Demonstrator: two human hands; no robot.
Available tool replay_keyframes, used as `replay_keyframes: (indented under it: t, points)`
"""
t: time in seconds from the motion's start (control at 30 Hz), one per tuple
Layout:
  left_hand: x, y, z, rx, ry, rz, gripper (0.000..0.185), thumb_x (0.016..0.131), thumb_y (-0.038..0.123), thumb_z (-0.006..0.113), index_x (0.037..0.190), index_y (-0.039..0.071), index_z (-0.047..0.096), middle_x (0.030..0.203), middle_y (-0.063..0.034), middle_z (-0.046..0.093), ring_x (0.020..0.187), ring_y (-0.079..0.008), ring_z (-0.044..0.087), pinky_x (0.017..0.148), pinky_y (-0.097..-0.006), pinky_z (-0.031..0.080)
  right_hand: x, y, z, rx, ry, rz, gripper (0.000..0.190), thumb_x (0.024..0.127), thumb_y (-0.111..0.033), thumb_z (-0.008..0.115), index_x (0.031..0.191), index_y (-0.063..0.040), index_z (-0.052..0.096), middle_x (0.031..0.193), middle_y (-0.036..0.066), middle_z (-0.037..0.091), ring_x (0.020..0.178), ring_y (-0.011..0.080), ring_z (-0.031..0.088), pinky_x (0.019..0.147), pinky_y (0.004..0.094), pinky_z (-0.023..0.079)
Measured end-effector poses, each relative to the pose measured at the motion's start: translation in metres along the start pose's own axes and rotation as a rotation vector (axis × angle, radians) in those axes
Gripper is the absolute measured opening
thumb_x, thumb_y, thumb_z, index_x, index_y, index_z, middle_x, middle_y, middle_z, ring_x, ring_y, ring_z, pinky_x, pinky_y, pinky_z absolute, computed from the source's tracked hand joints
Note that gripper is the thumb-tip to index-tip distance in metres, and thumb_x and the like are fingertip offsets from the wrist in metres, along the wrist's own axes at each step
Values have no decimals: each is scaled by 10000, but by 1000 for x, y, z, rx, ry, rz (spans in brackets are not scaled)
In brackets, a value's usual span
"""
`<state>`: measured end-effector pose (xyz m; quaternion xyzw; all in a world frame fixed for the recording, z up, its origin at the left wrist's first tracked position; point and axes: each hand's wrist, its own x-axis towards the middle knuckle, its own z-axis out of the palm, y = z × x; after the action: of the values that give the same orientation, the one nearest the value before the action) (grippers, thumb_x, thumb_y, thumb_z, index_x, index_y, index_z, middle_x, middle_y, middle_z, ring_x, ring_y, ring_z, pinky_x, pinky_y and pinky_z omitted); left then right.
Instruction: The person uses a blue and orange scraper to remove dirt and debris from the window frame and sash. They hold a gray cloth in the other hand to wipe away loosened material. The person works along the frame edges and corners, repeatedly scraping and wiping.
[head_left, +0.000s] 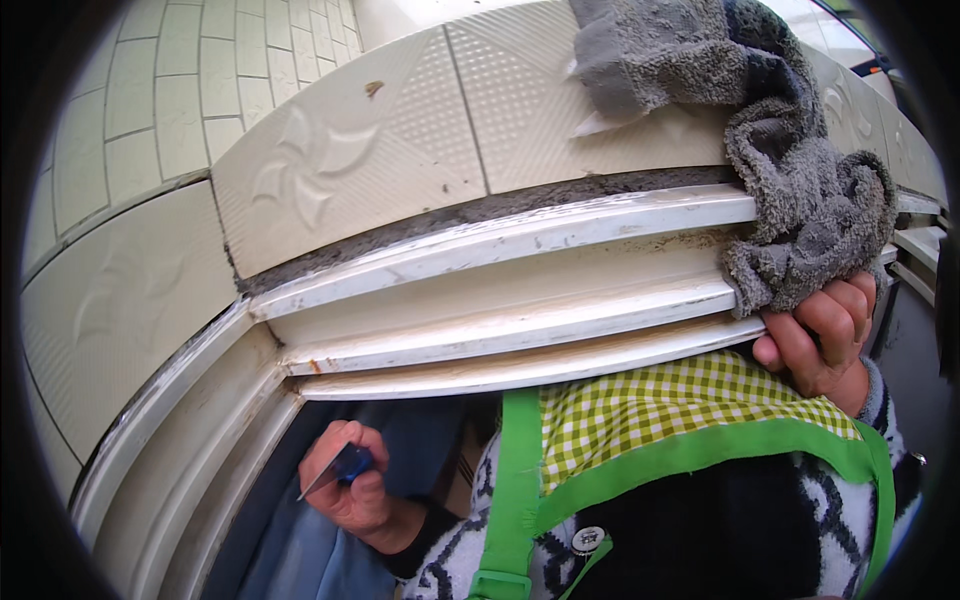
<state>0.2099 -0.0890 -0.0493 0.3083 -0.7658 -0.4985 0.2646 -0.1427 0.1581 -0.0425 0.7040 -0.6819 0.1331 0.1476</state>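
My left hand (346, 480) is below the window frame's corner, its fingers closed around a small scraper-like tool (351, 463) with a blue part and a thin metal blade. The blade points down and left, apart from the frame. At the right, the curled fingers of my right hand (825, 341) are against the near rail and the lower end of a grey terry cloth (810, 202). Whether they grip cloth or rail is hidden. Draped in folds, the cloth crosses the tiled sill (420, 135) and the white window track (510, 281), which has brown grime in its grooves.
A dark, rough strip (480, 210) runs between the sill tiles and the track. One brown fleck (373, 88) lies on a tile. The side frame (180, 442) descends at the left, beside a tiled wall (176, 82). My green-edged checked apron (675, 405) is close to the near rail.
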Motion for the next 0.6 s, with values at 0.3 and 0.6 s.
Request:
replay_keyframes:
  t: [0.3, 0.6]
  points:
    - [13, 17, 14, 9, -93, 56, 589, 981, 403, 614, 1355, -36, 494, 723, -95, 552, 574, -112, 443, 487, -222, 333, -9, 12, -4, 129, 35, 33, 242, 814, -350, 764, 863, -124, 694, 856, 22, 576, 723, 193, 549, 623, 338, 432]
    - [9, 65, 28, 57, 58, 162, 422, 947, 272, 693, 1178, -74, 624, 709, -27, 604, 583, -70, 493, 547, -196, 382, 47, 64, -74, 1423, 726, 704, 202, 1025, -234, 577, 947, -54, 625, 927, 35, 618, 860, 97, 598, 776, 242, 467]
